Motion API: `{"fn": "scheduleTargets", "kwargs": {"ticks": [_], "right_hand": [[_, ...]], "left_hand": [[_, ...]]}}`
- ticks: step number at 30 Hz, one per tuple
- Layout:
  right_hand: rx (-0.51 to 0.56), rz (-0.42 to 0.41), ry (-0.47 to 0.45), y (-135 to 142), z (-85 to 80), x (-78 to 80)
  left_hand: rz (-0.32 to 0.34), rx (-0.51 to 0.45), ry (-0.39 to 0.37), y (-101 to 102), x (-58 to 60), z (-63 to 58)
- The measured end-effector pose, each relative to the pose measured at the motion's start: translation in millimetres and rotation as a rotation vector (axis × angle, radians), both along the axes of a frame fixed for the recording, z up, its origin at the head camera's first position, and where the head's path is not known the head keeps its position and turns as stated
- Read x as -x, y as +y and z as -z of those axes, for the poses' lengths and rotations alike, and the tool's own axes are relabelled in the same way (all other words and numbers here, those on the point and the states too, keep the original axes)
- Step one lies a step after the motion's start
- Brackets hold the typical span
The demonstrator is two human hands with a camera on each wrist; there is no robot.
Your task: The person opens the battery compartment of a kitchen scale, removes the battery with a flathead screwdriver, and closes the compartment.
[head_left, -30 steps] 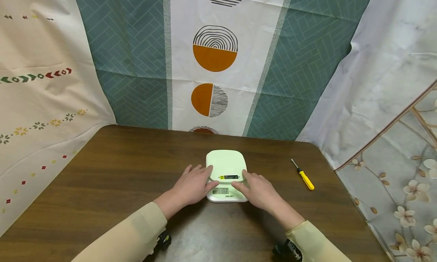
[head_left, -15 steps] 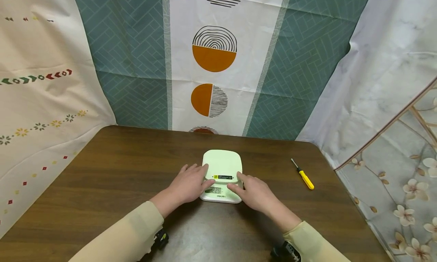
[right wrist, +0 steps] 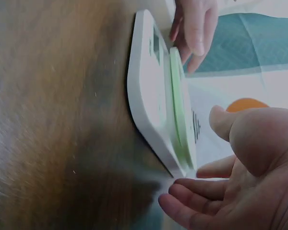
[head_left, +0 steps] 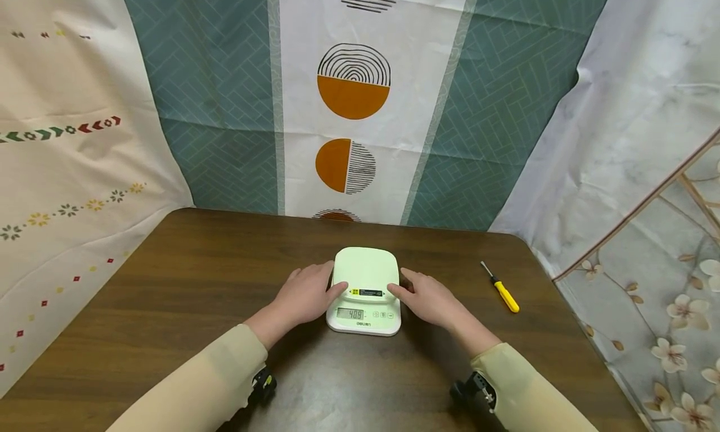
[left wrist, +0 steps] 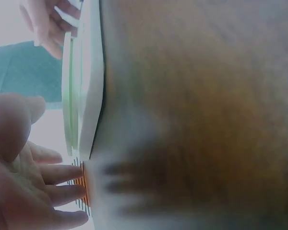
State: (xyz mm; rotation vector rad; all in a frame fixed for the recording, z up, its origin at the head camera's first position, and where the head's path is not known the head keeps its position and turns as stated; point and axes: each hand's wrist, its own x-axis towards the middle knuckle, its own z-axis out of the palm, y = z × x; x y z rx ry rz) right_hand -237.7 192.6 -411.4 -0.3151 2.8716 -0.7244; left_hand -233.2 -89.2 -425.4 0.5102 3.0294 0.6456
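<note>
A white kitchen scale (head_left: 365, 269) with a pale green tint lies flat on the brown table, its small display and buttons on the near side. The display shows digits, seemingly 40.8. My left hand (head_left: 304, 294) is at the scale's left side, thumb over the edge of the weighing plate. On the right side my right hand (head_left: 430, 299) mirrors it, thumb at the plate's near right corner. Both wrist views show the fingers of the left hand (left wrist: 33, 182) and right hand (right wrist: 240, 177) extended and relaxed, not wrapped round the scale. Whether the thumbs touch the plate I cannot tell.
A screwdriver (head_left: 502, 288) with a yellow handle lies to the right on the wooden table (head_left: 214, 282). Patterned cloths hang behind the table (head_left: 225, 107) and along its left and right sides. A strapped device (head_left: 263, 385) sits at the left wrist.
The scale first slid slightly left with both hands. Since then the hands have drawn outward and eased off the plate, uncovering the buttons. The display reading has dropped.
</note>
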Motion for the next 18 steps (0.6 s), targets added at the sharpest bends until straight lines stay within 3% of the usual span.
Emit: {"fn": "scheduleTargets", "kwargs": {"ticks": [11,18], "right_hand": [[-0.032,0.027,-0.055,0,6.0,23.4],[-0.044,0.03,-0.062,-3,4.7,29.7]], "left_hand": [[-0.06,0.082,-0.046,6,12.7,-3.7],[-0.077,0.135,-0.057,10,17.2,-4.5]]}}
